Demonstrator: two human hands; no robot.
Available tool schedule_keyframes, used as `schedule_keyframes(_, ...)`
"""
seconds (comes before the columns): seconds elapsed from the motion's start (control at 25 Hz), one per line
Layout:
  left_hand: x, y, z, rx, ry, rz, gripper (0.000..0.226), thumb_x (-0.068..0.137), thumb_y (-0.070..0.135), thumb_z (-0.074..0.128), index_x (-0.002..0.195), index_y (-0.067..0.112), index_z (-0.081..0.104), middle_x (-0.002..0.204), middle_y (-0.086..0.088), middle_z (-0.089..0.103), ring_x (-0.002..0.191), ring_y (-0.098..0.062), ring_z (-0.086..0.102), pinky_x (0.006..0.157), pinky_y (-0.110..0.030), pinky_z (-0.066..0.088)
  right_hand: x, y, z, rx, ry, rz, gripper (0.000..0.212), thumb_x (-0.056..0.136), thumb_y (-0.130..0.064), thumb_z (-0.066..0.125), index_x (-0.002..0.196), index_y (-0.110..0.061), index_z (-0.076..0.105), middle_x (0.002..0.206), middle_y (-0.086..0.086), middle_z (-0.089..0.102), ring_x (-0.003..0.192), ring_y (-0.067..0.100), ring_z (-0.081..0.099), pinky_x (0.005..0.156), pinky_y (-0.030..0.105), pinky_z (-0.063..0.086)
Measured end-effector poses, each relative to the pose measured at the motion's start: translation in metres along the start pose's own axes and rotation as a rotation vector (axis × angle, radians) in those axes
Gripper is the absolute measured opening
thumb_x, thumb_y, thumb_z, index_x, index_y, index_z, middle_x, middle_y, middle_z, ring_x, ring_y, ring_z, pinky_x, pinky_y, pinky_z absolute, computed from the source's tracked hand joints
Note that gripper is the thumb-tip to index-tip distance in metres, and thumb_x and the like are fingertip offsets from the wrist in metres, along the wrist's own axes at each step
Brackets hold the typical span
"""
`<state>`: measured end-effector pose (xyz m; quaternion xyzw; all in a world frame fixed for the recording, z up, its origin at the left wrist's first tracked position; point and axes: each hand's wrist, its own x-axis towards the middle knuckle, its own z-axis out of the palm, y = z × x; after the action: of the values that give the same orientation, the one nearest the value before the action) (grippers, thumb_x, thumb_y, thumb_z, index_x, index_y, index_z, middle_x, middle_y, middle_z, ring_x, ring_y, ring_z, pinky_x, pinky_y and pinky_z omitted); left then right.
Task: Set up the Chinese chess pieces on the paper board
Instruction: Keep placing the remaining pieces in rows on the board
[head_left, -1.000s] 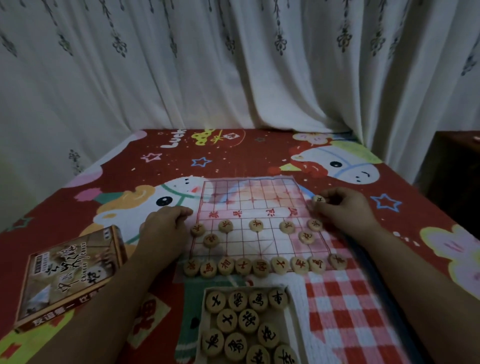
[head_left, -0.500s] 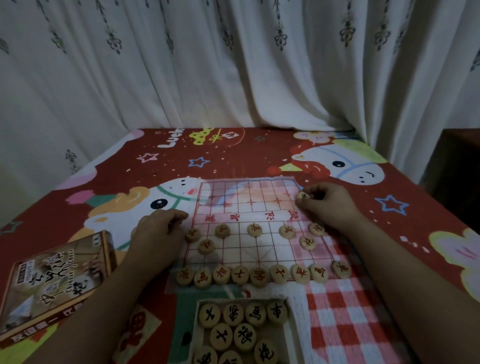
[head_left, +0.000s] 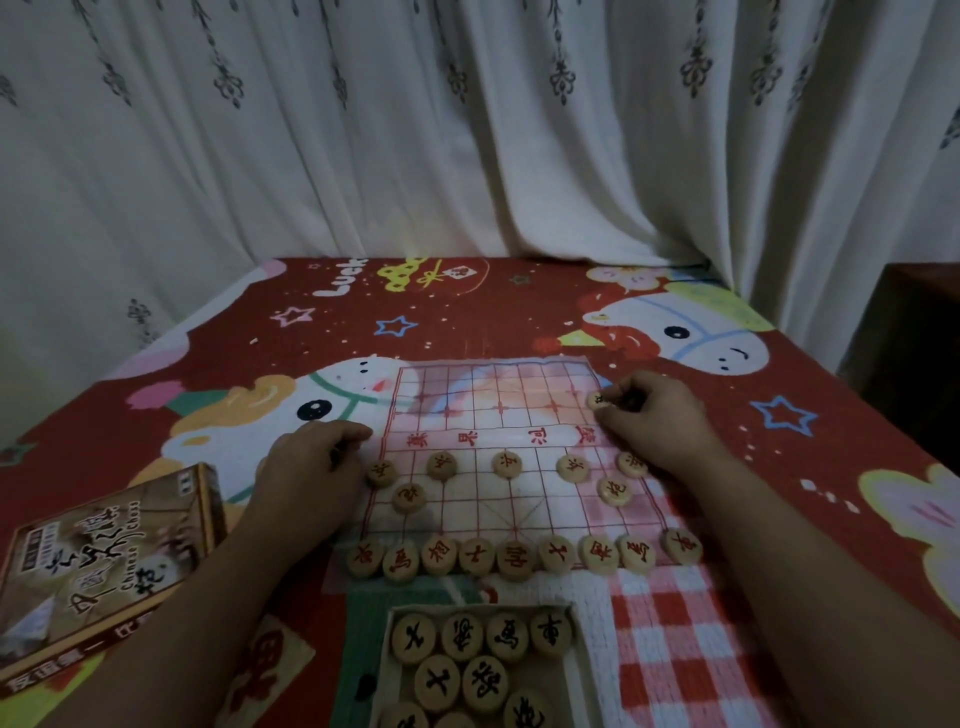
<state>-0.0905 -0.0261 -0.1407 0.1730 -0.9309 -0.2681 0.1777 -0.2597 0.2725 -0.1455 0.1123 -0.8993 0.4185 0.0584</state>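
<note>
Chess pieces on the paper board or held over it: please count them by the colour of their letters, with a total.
Red-lettered pieces on the paper board: 16
Dark-lettered piece in the right grip: 1
Total: 17

At 6 o'clock the picture's lower edge cuts off the tray (head_left: 388, 644) of black-lettered pieces (head_left: 462, 636), so its nearest rows are lost. At 8 o'clock the left edge clips the box (head_left: 104, 561). At the paper board's (head_left: 493, 395) 2 o'clock corner, the right hand (head_left: 654, 415) half covers the piece (head_left: 598, 400) it pinches, and its character is unreadable. The left hand's (head_left: 311, 467) curled fingers hide whatever lies beneath them.
</note>
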Motion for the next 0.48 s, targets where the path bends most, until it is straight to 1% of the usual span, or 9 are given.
schedule_keyframes(0.12, 0.001, 0.0, 0.0, -0.01, -0.001, 0.002, 0.032, 0.093, 0.009, 0.051, 0.119, 0.02, 0.066, 0.121, -0.003, 0.064, 0.096, -0.023, 0.06, 0.088, -0.044, 0.052, -0.002, 0.001, -0.002, 0.065, 0.02, 0.006, 0.007, 0.085, -0.022, 0.07, 0.085, -0.029, 0.067, 0.091, -0.002, 0.073, 0.084, 0.019, 0.068, 0.081, 0.045, 0.059)
schedule_keyframes(0.16, 0.001, -0.001, 0.001, -0.016, 0.0, 0.002, 0.032, 0.093, 0.008, 0.051, 0.119, 0.019, 0.066, 0.122, -0.003, 0.064, 0.1, -0.023, 0.06, 0.089, -0.044, 0.051, -0.002, 0.002, -0.002, 0.067, 0.018, -0.027, 0.01, 0.086, -0.022, 0.064, 0.09, -0.03, 0.069, 0.096, -0.004, 0.073, 0.088, 0.022, 0.068, 0.083, 0.048, 0.058)
schedule_keyframes(0.24, 0.002, -0.001, 0.001, -0.025, 0.0, 0.0, 0.033, 0.092, 0.007, 0.05, 0.119, 0.019, 0.066, 0.123, -0.003, 0.063, 0.107, -0.023, 0.058, 0.093, -0.045, 0.05, -0.002, 0.007, 0.0, -0.015, -0.007, -0.119, 0.028, 0.088, -0.026, 0.055, 0.107, -0.039, 0.07, 0.109, -0.01, 0.072, 0.104, 0.026, 0.064, 0.093, 0.051, 0.053)
schedule_keyframes(0.28, 0.002, -0.002, 0.001, -0.028, -0.001, -0.001, 0.034, 0.092, 0.006, 0.049, 0.119, 0.018, 0.066, 0.124, -0.003, 0.063, 0.11, -0.022, 0.057, 0.095, -0.046, 0.049, -0.002, 0.009, 0.002, -0.074, -0.019, -0.161, 0.032, 0.091, -0.024, 0.053, 0.112, -0.04, 0.07, 0.116, -0.013, 0.071, 0.112, 0.024, 0.062, 0.1, 0.048, 0.05)
schedule_keyframes(0.32, 0.002, -0.002, 0.001, -0.031, -0.002, -0.003, 0.034, 0.093, 0.006, 0.049, 0.119, 0.018, 0.066, 0.124, -0.004, 0.063, 0.111, -0.022, 0.057, 0.096, -0.046, 0.048, -0.001, 0.011, 0.003, -0.117, -0.026, -0.19, 0.033, 0.093, -0.02, 0.052, 0.113, -0.038, 0.072, 0.121, -0.016, 0.07, 0.118, 0.021, 0.06, 0.106, 0.041, 0.046)
schedule_keyframes(0.36, 0.002, -0.002, 0.002, -0.035, -0.002, -0.004, 0.034, 0.093, 0.006, 0.048, 0.12, 0.018, 0.065, 0.125, -0.004, 0.063, 0.112, -0.021, 0.056, 0.097, -0.046, 0.047, -0.001, 0.011, 0.001, -0.132, -0.041, -0.198, 0.034, 0.094, -0.015, 0.052, 0.112, -0.034, 0.074, 0.124, -0.017, 0.069, 0.12, 0.016, 0.06, 0.106, 0.03, 0.045)
schedule_keyframes(0.4, 0.003, -0.003, 0.002, -0.04, 0.0, -0.006, 0.034, 0.093, 0.006, 0.048, 0.12, 0.018, 0.065, 0.125, -0.004, 0.063, 0.113, -0.021, 0.056, 0.097, -0.046, 0.047, -0.001, 0.011, -0.001, -0.119, -0.062, -0.176, 0.035, 0.095, -0.01, 0.051, 0.111, -0.029, 0.076, 0.126, -0.016, 0.068, 0.117, 0.011, 0.062, 0.099, 0.019, 0.045)
schedule_keyframes(0.44, 0.003, -0.003, 0.002, -0.043, 0.001, -0.009, 0.034, 0.093, 0.006, 0.048, 0.12, 0.017, 0.066, 0.125, -0.004, 0.063, 0.113, -0.022, 0.056, 0.097, -0.046, 0.047, -0.002, 0.011, -0.003, -0.096, -0.084, -0.145, 0.036, 0.095, -0.007, 0.05, 0.111, -0.026, 0.076, 0.127, -0.015, 0.067, 0.111, 0.008, 0.064, 0.088, 0.011, 0.046)
schedule_keyframes(0.48, 0.003, -0.003, 0.002, -0.046, 0.002, -0.013, 0.034, 0.093, 0.006, 0.047, 0.12, 0.017, 0.066, 0.125, -0.003, 0.063, 0.113, -0.022, 0.056, 0.097, -0.046, 0.047, -0.002, 0.012, -0.005, -0.067, -0.094, -0.12, 0.037, 0.095, -0.006, 0.049, 0.112, -0.025, 0.076, 0.128, -0.013, 0.067, 0.104, 0.007, 0.065, 0.079, 0.009, 0.046)
